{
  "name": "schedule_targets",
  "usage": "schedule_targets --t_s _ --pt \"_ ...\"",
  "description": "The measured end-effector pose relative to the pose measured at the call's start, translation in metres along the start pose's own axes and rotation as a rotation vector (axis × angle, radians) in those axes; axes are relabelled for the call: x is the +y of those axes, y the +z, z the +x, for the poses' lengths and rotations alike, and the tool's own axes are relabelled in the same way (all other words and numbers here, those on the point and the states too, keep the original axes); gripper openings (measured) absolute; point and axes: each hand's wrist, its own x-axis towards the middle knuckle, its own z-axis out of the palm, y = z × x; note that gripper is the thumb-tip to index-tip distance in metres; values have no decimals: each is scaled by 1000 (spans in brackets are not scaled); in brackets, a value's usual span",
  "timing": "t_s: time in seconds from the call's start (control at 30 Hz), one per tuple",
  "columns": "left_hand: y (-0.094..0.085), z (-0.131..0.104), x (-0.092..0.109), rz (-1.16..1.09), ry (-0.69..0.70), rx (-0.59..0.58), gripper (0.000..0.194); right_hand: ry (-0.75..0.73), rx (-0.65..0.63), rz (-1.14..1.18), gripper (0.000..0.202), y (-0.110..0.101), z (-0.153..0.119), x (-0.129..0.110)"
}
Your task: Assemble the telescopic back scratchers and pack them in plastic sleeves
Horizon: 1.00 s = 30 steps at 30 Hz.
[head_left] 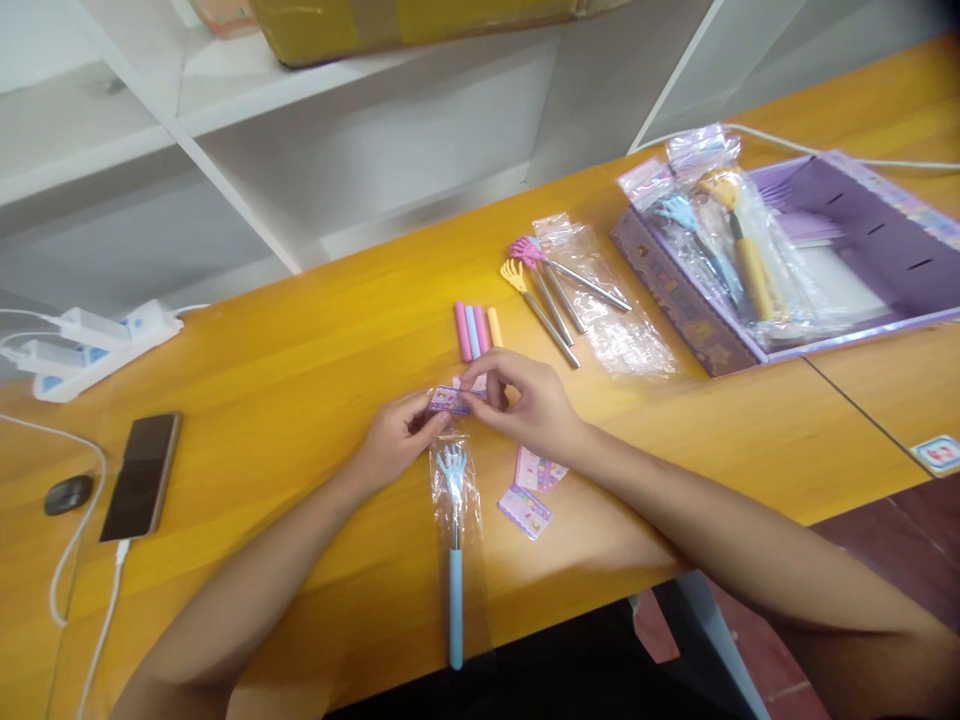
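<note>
Well left of the fingers, a phone (141, 475) is lying on the table (285, 560), its cable attached. The left hand (391, 440) is pinching the near-left edge of a small printed card (448, 401), probably steadying it. Just below these fingertips, a clear sleeve (481, 590) is lying lengthwise around a blue-handled claw stick (456, 610), claw end toward the fingers, presumably keeping the sleeve's upper end within reach; cannot tell whether the card is inside it. Just beyond the fingers, coloured tubes (463, 332) are standing side by side in a row, apparently grouped. The right hand (536, 400) is pinching the card's right end, thumb against forefinger, likely controlling its angle. Nearer the body, loose cards (526, 511) are lying below the right wrist, seemingly within easy reach. Farther right, metal claw rods (551, 318) are resting partly on clear bags (626, 320); beyond, a purple box (686, 325) is holding bagged claw sticks (752, 275), likely keeping them together.
</note>
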Motion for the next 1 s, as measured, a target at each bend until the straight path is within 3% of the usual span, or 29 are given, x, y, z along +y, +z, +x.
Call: schedule_targets --t_s 0.3,0.47,0.7,0.8,1.0 --pt "0 -1 1 35 -2 14 29 -279 -68 -148 11 1 -5 7" --pt "0 0 3 6 2 9 28 -195 -57 -130 9 1 -5 6" --pt "1 -1 2 28 -28 24 31 86 36 -25 15 -4 0 -3" --pt "3 -2 3 117 1 60 30 106 12 -7 20 -3 0 0" --pt "4 -1 9 231 107 59 27 9 -67 -44 31 3 -4 5"
